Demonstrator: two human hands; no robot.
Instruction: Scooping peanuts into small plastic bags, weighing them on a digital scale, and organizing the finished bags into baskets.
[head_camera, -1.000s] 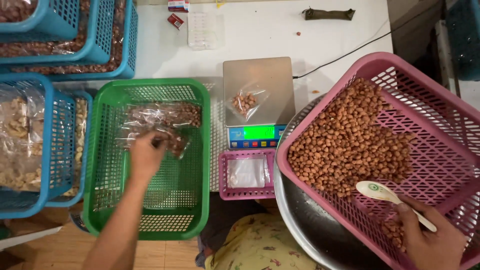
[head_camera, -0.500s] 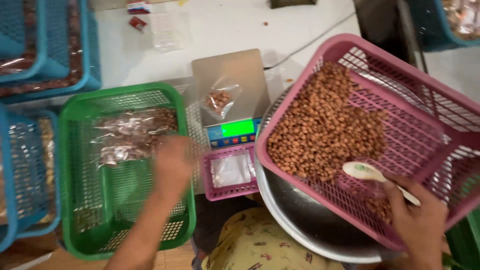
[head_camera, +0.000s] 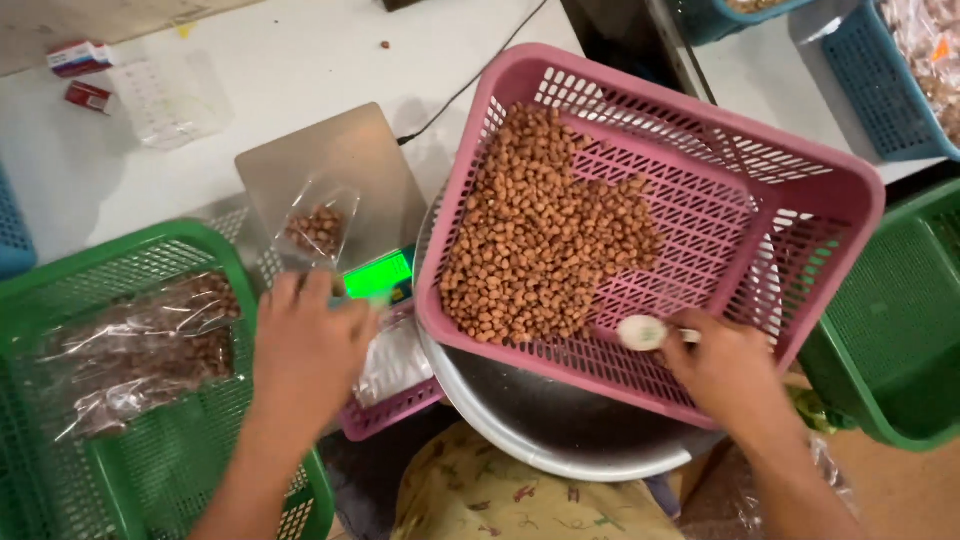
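Observation:
A large pink basket (head_camera: 800, 160) holds a heap of brown peanuts (head_camera: 540, 240) and rests tilted on a metal bowl (head_camera: 560, 430). My right hand (head_camera: 725, 370) grips a pale spoon (head_camera: 645, 333) inside the basket's near edge, just right of the peanuts. My left hand (head_camera: 310, 345) hovers with fingers spread over the front of a metal scale (head_camera: 330, 165) with a green display (head_camera: 378, 277). A small clear bag with a few peanuts (head_camera: 318, 228) lies on the scale plate, just beyond the left fingers.
A green basket (head_camera: 150, 470) at left holds filled clear bags of peanuts (head_camera: 140, 350). A small pink tray (head_camera: 395, 405) with clear bags sits below the scale. Another green basket (head_camera: 900, 330) stands at right, a blue basket (head_camera: 900, 90) beyond it. Small red boxes (head_camera: 85, 75) lie far left.
My left hand moved right from the green basket to the front of the scale. My right hand with the spoon shifted slightly toward the peanuts. The view swung right.

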